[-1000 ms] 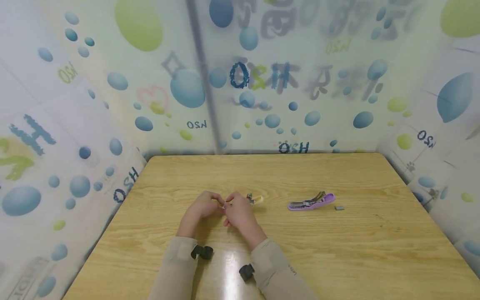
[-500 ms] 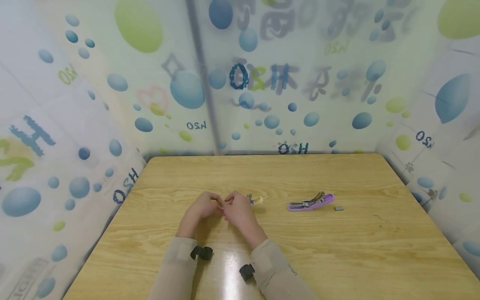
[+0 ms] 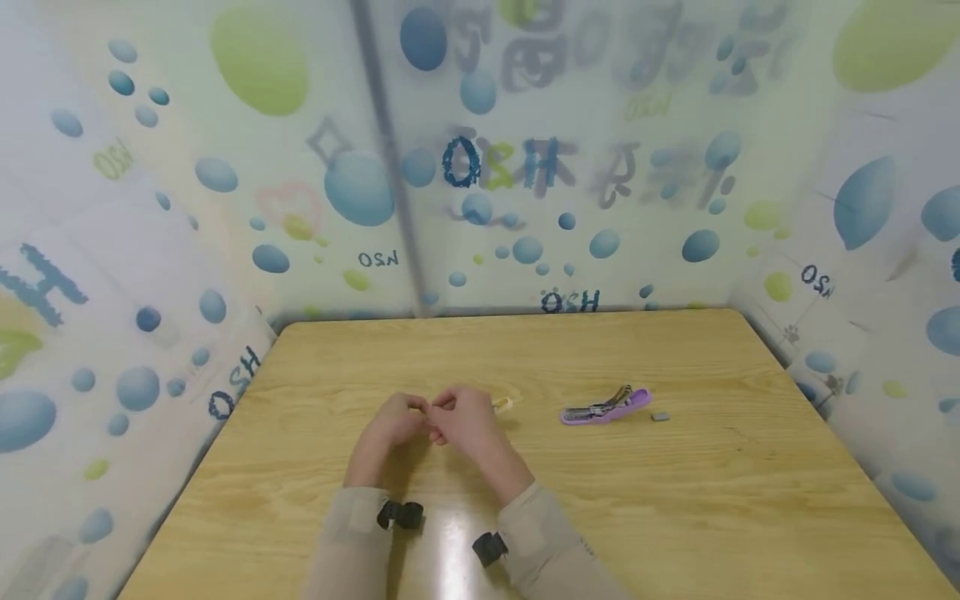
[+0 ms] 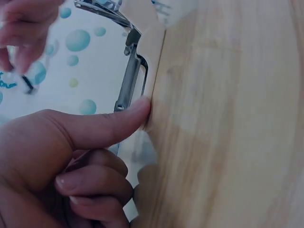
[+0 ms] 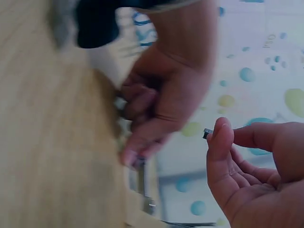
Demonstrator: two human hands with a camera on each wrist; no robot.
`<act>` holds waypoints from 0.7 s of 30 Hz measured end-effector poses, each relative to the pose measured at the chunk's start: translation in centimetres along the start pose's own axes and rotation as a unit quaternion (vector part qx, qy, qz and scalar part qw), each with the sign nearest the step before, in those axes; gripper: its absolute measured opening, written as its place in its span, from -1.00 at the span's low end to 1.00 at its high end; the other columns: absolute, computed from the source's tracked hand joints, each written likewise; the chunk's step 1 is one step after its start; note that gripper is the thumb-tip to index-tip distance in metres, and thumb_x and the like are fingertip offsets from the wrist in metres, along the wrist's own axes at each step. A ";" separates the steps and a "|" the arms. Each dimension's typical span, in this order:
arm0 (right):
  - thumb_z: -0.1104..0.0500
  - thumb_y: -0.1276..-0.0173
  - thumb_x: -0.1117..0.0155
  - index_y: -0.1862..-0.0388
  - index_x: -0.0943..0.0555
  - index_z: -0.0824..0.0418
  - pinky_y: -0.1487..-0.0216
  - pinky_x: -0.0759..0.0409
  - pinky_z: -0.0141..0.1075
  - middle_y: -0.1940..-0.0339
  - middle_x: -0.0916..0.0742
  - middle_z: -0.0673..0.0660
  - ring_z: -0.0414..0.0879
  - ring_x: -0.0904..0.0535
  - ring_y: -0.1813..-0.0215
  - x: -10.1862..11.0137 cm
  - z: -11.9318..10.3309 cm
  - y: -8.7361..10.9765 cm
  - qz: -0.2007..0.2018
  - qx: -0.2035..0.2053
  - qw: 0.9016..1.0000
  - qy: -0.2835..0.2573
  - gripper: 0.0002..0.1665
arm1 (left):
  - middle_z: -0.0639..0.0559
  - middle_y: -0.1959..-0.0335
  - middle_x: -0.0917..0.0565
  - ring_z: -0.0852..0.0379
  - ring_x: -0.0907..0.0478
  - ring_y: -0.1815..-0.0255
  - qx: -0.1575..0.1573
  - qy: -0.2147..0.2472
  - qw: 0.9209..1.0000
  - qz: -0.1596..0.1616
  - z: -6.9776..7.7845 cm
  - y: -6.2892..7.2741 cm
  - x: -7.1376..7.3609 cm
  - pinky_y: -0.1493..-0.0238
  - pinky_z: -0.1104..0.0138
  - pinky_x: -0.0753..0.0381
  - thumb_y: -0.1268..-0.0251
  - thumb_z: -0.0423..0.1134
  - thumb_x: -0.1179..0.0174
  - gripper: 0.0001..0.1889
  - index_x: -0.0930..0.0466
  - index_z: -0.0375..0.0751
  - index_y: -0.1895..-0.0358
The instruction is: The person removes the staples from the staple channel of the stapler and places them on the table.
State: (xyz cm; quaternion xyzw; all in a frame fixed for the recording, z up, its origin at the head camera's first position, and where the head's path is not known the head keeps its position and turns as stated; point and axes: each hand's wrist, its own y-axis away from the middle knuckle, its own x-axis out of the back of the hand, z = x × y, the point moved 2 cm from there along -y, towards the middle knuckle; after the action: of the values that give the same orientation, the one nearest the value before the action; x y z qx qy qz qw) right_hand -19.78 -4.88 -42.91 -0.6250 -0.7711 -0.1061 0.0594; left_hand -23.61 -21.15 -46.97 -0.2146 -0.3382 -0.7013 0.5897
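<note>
A cream stapler (image 4: 154,52) lies opened up on the table, mostly hidden behind the hands in the head view, where its cream end (image 3: 502,405) shows. My left hand (image 3: 393,419) grips its front end, with the thumb (image 4: 128,116) pressed on the base beside the metal channel. Close by, my right hand (image 3: 467,423) pinches a short dark strip of staples (image 5: 207,134) between thumb and finger. In the right wrist view the strip sticks out past the fingertips, apart from the stapler.
A purple stapler (image 3: 611,407), also opened up, lies to the right of the hands. Beside it is a small grey strip of staples (image 3: 660,417). The wooden table (image 3: 712,500) meets patterned curtains (image 3: 525,267) at its back and sides.
The head view has turned slightly, so the scene slides left. My right hand now covers the cream stapler's raised metal part. Both hands keep their hold.
</note>
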 end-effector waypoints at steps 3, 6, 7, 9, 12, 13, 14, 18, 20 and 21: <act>0.27 -0.59 -0.34 0.04 -0.72 0.35 0.18 -0.85 -0.06 0.30 -0.83 0.23 -0.09 -0.77 0.43 1.7 -1.8 0.4 0.002 0.010 1.000 -0.008 -0.86 | -0.15 -0.04 -0.77 -0.08 -0.57 -0.04 0.018 0.006 1.000 0.004 0.1 0.5 0.0 -0.17 0.02 -0.57 -0.25 -0.26 -0.52 -0.85 -0.83 -0.19 0.18; 0.24 -0.61 -0.34 0.00 -0.74 0.33 0.14 -0.86 -0.09 0.23 -0.84 0.23 -0.07 -0.80 0.36 3.8 -3.0 0.4 0.014 0.017 1.000 -0.013 -0.84 | -0.18 -0.04 -0.78 -0.07 -0.58 0.00 0.030 0.011 0.999 0.013 0.3 1.0 -0.1 -0.13 0.04 -0.59 -0.22 -0.23 -0.58 -0.80 -0.84 -0.20 0.15; 0.24 -0.61 -0.35 -0.02 -0.75 0.33 0.13 -0.86 -0.11 0.20 -0.85 0.22 -0.08 -0.80 0.35 4.6 -3.2 0.3 0.023 0.018 0.999 -0.018 -0.83 | -0.19 -0.03 -0.79 -0.07 -0.58 0.02 0.031 0.010 0.999 0.017 0.4 1.0 -0.1 -0.10 0.05 -0.59 -0.22 -0.24 -0.59 -0.80 -0.84 -0.20 0.14; 0.24 -0.60 -0.37 -0.04 -0.75 0.33 0.12 -0.86 -0.14 0.16 -0.85 0.23 -0.07 -0.82 0.32 6.1 -3.2 0.0 0.040 0.018 0.999 -0.028 -0.82 | -0.23 -0.05 -0.79 -0.07 -0.59 0.04 0.033 0.011 0.999 0.024 0.6 1.1 -0.1 -0.08 0.06 -0.59 -0.21 -0.27 -0.59 -0.78 -0.84 -0.22 0.12; 0.28 -0.58 -0.39 -0.07 -0.75 0.36 0.11 -0.86 -0.18 0.14 -0.85 0.25 -0.07 -0.83 0.30 8.1 -2.6 -0.3 0.058 0.005 0.997 -0.053 -0.80 | -0.31 -0.16 -0.78 -0.10 -0.61 0.01 0.036 0.003 0.999 0.035 0.7 1.5 -0.2 -0.12 0.01 -0.61 -0.20 -0.27 -0.59 -0.76 -0.86 -0.19 0.07; 0.29 -0.58 -0.39 -0.08 -0.74 0.37 0.10 -0.86 -0.18 0.13 -0.85 0.26 -0.07 -0.83 0.30 8.7 -2.3 -0.4 0.061 0.001 0.996 -0.058 -0.79 | -0.33 -0.20 -0.76 -0.11 -0.62 0.00 0.037 0.000 0.999 0.038 0.7 1.6 -0.3 -0.14 -0.02 -0.62 -0.21 -0.27 -0.59 -0.75 -0.86 -0.18 0.05; 0.30 -0.58 -0.39 -0.09 -0.74 0.38 0.09 -0.86 -0.18 0.13 -0.85 0.27 -0.09 -0.83 0.31 9.3 -2.0 -0.5 0.062 -0.004 0.996 -0.063 -0.79 | -0.34 -0.22 -0.76 -0.12 -0.62 0.00 0.038 -0.005 0.998 0.042 0.7 1.8 -0.3 -0.15 -0.05 -0.62 -0.22 -0.26 -0.59 -0.74 -0.86 -0.17 0.03; 0.32 -0.59 -0.36 -0.13 -0.71 0.42 0.01 -0.86 -0.13 0.06 -0.84 0.32 -0.14 -0.81 0.32 11.2 -0.8 -0.8 0.060 -0.019 0.996 -0.066 -0.76 | -0.31 -0.21 -0.77 -0.09 -0.61 0.04 0.041 -0.027 0.997 0.053 0.7 2.1 -0.4 -0.07 -0.01 -0.63 -0.23 -0.24 -0.59 -0.72 -0.87 -0.12 -0.01; 0.34 -0.60 -0.33 -0.15 -0.70 0.45 0.02 -0.86 -0.15 0.00 -0.82 0.37 -0.15 -0.81 0.32 11.9 0.0 -0.9 0.059 -0.030 0.996 -0.061 -0.75 | -0.27 -0.16 -0.79 -0.07 -0.60 0.07 0.041 -0.034 0.997 0.055 0.9 2.1 -0.5 -0.02 0.03 -0.62 -0.23 -0.25 -0.59 -0.72 -0.88 -0.11 0.00; 0.35 -0.61 -0.32 -0.17 -0.69 0.47 0.03 -0.86 -0.17 -0.03 -0.81 0.40 -0.14 -0.81 0.31 12.2 0.4 -0.9 0.058 -0.037 0.996 -0.056 -0.74 | -0.26 -0.16 -0.79 -0.06 -0.60 0.07 0.042 -0.036 0.997 0.055 1.0 2.0 -0.5 0.00 0.04 -0.61 -0.23 -0.25 -0.59 -0.73 -0.88 -0.11 0.00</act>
State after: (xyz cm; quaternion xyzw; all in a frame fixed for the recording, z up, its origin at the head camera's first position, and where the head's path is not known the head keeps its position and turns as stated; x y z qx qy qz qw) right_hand -23.22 6.66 -40.63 -0.6757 -0.7310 -0.0953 -0.0010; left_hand -21.62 -20.26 -46.17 -0.2327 -0.3760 -0.6449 0.6234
